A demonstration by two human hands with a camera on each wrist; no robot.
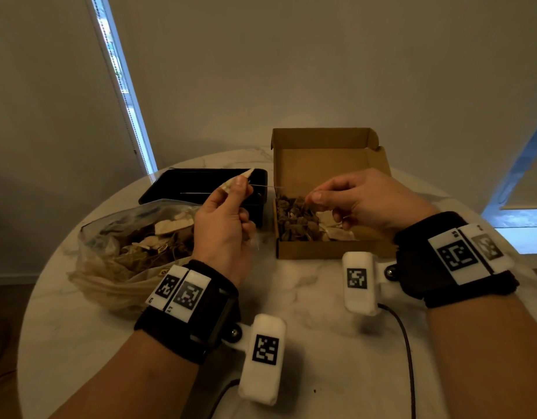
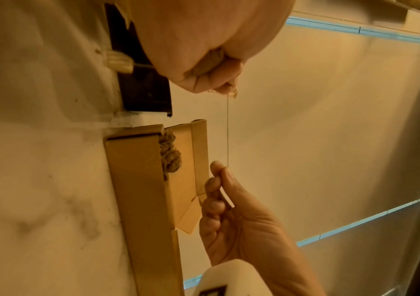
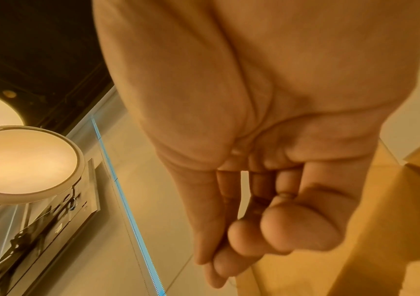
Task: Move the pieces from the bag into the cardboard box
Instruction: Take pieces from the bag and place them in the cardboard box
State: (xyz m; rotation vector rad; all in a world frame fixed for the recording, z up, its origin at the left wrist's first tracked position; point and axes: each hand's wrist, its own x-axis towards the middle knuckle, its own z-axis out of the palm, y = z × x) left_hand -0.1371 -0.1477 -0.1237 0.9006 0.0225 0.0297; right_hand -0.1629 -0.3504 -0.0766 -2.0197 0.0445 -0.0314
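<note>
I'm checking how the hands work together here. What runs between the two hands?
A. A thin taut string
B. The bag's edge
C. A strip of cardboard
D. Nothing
A: a thin string stretches from the pale piece pinched in the left hand to the right hand's fingertips, above the cardboard box.

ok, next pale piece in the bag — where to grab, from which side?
Probably pinch a pale piece by its exposed flat edge, coming from above through the bag's open mouth. The pieces lie flat on top of the tangled pile, and the bag's clear walls block a side approach.
</note>
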